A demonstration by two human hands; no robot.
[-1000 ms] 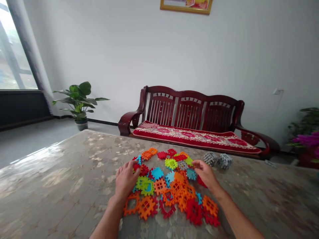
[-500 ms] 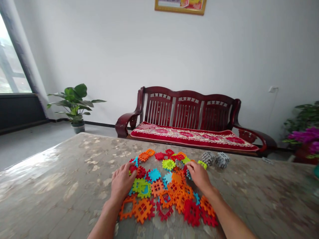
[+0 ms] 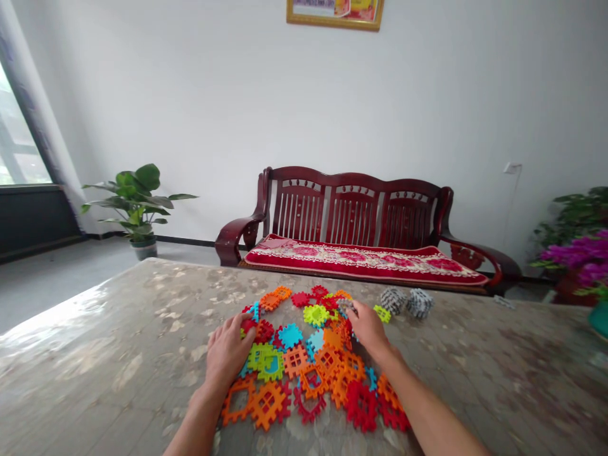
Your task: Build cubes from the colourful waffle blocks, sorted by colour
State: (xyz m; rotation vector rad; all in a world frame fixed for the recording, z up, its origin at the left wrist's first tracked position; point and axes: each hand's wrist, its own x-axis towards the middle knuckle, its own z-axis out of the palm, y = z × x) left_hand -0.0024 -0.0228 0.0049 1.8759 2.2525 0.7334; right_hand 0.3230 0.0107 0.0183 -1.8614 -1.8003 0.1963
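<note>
A pile of flat plastic building tiles with toothed edges, in orange, red, green and blue, lies on the table in front of me. My left hand (image 3: 228, 345) rests at the pile's left side, fingers loosely stretched over a red tile (image 3: 265, 331) and a small blue tile (image 3: 255, 310). At the far right of the pile my right hand (image 3: 368, 326) pinches a grey toothed tile (image 3: 346, 305). Left of that tile lies a yellow-green tile (image 3: 316, 315). An orange window-shaped tile (image 3: 268, 404) is at the near edge.
Two grey balls of joined tiles (image 3: 393, 300) stand right of the pile, near a yellow-green tile (image 3: 382, 313). A patterned cloth covers the table (image 3: 118, 354). Behind it is a wooden bench (image 3: 358, 215) with a red cover. Potted plants (image 3: 140, 202) stand at both sides.
My right hand has moved slightly left and taken hold of the grey tile, now raised at the fingertips. My left hand has stayed by the same tiles. The camera view has shifted a little.
</note>
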